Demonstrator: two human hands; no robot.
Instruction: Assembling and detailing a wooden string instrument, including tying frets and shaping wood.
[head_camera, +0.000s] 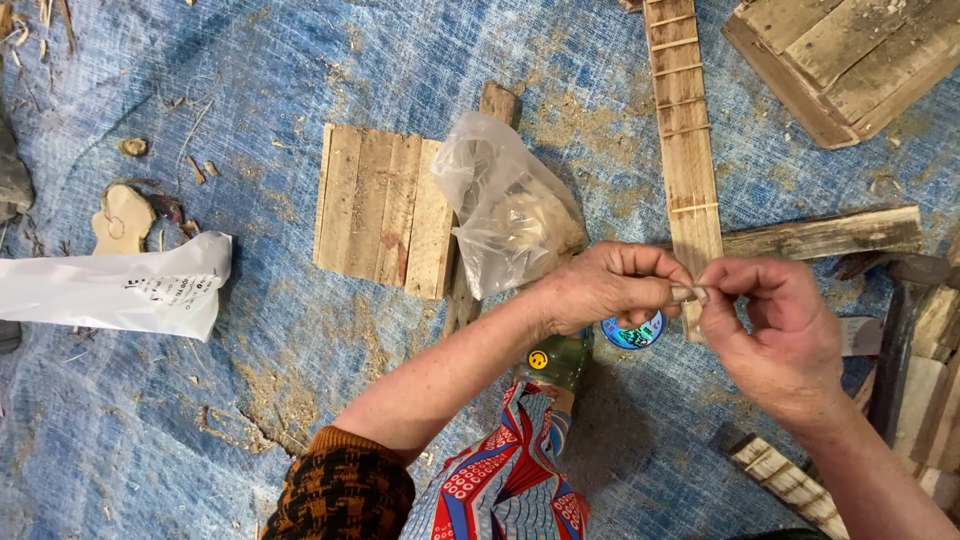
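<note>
Blue tarp (250, 400) covers the whole floor, dusted with sawdust. On it sit a slatted wood panel (385, 208), a long notched wooden strip (685, 150), a stack of planks (850, 60) top right, a clear plastic bag (510, 205) and a white bag (120, 290). Both hands meet over the strip's lower end: left hand (610, 290) and right hand (775, 320) each pinch one end of a small wood sliver (692, 293), held up close, probably to line it up (hard to say exactly). A little round blue tin (633, 333) sits right underneath, half hidden by the left hand.
</note>
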